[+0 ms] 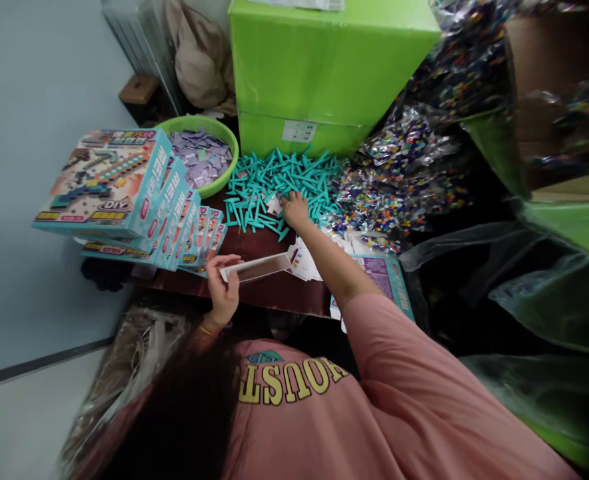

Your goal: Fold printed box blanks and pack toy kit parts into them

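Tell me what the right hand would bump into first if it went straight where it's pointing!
Probably more teal pieces, because the right hand points into their pile. Depth is unclear, so I can't say which one.

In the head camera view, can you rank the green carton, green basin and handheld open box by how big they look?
Largest: green carton
Next: green basin
Smallest: open box in the left hand
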`<action>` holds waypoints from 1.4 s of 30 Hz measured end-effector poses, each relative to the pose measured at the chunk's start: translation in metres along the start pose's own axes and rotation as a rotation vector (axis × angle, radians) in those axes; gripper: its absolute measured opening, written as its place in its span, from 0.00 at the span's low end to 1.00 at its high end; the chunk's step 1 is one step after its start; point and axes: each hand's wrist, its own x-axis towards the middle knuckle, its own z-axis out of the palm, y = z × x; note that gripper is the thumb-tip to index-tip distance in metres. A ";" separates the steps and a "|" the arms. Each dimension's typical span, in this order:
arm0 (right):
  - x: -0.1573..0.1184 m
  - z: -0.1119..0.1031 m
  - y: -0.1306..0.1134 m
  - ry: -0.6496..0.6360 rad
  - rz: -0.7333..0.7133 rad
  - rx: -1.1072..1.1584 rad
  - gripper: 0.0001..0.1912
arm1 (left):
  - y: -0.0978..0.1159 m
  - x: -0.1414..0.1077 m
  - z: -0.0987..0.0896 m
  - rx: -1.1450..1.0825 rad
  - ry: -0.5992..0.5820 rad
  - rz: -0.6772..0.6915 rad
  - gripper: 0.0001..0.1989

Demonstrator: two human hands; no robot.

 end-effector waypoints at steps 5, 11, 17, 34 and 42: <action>0.014 0.004 -0.001 -0.043 0.129 -0.011 0.22 | 0.001 0.006 0.004 -0.079 0.015 -0.009 0.16; 0.010 0.009 0.000 0.033 -0.066 -0.092 0.22 | 0.007 0.006 0.004 -0.070 0.023 -0.004 0.17; -0.004 0.007 0.010 0.052 -0.137 -0.100 0.21 | 0.009 0.003 0.002 -0.055 0.003 0.019 0.18; -0.032 -0.021 0.017 -0.069 0.046 0.048 0.22 | -0.004 0.008 0.008 -0.155 0.041 0.038 0.16; -0.086 -0.032 0.074 -0.071 0.045 -0.010 0.19 | -0.007 0.009 0.008 -0.141 0.014 0.051 0.15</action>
